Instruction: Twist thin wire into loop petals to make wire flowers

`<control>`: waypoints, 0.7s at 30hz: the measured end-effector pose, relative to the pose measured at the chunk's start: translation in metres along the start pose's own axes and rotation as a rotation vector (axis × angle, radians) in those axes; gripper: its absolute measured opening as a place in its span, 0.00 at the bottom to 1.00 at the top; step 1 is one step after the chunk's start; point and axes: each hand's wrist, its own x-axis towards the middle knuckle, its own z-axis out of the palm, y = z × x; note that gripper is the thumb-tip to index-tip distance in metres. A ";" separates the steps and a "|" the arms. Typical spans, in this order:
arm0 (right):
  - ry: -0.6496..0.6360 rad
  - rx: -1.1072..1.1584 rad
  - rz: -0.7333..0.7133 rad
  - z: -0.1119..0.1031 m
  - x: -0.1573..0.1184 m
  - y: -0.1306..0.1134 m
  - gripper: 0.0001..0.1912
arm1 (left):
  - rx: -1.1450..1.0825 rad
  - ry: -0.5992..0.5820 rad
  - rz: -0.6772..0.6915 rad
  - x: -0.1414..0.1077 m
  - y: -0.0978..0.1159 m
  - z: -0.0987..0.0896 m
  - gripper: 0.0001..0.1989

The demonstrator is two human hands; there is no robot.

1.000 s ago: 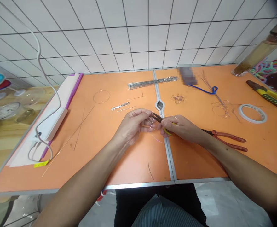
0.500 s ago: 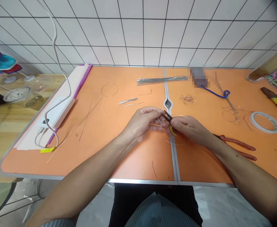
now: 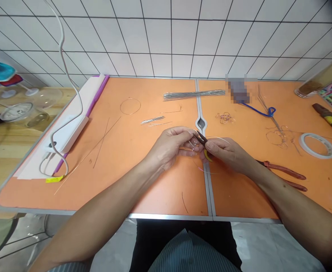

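Observation:
My right hand (image 3: 225, 153) is shut on a pair of small yellow-handled pliers (image 3: 207, 155), whose dark jaws (image 3: 201, 138) point up and to the left. My left hand (image 3: 168, 145) pinches a thin bent silver wire (image 3: 193, 146) between its fingers, close to the plier jaws. A large, fine wire loop (image 3: 208, 156) hangs below the hands over the orange table, and its far end is partly hidden by my fingers. The plier jaws appear to grip the wire, but my fingers hide the exact contact.
Red-handled pliers (image 3: 284, 174) lie right of my right forearm. Farther back are a tape roll (image 3: 314, 146), a silver rod bundle (image 3: 194, 95), a wire ring (image 3: 130, 106), bent wire shapes (image 3: 225, 118), and a white power strip (image 3: 69, 134) at the left.
The view has turned level and shifted slightly. My hands have stayed together at the table's centre seam, and the plier jaws now point more steeply upward.

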 end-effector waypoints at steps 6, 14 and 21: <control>-0.006 -0.074 -0.033 -0.001 0.001 -0.001 0.32 | -0.012 0.028 -0.004 -0.002 0.004 0.001 0.08; 0.020 -0.066 0.032 -0.006 -0.001 0.009 0.30 | -0.022 0.104 0.054 0.002 0.013 -0.006 0.11; 0.071 -0.054 0.117 -0.009 -0.001 0.009 0.29 | 0.008 0.186 0.154 0.002 0.019 -0.009 0.11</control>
